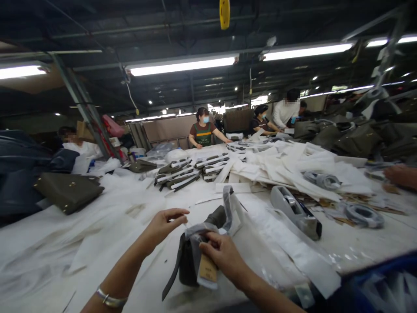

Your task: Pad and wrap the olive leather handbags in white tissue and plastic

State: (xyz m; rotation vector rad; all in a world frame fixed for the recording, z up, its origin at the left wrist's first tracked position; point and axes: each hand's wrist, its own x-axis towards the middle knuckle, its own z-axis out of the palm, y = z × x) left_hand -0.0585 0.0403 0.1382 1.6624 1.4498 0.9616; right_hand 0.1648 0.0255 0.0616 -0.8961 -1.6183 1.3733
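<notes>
A dark olive handbag (189, 265) stands on the white-covered table in front of me, with a loose strap (173, 271) hanging at its left. Grey translucent film (201, 229) wraps a band across its top and rises in a curl behind. My right hand (226, 254) pinches this wrapped bag strap from the right. Below those fingers hangs a brown tag (207, 268) in a clear sleeve. My left hand (165, 227) is beside the bag's upper left, thumb and forefinger pinched; a faint clear bit at their tips is too small to name.
A grey tape dispenser (295, 213) stands to the right, near tape rolls (363, 215) and heaped white sheets (293, 165). Wrapped straps (177, 174) lie further back. Another bag (68, 191) sits left. Co-workers (204, 130) work across the table; another person's hand (401, 176) shows at right.
</notes>
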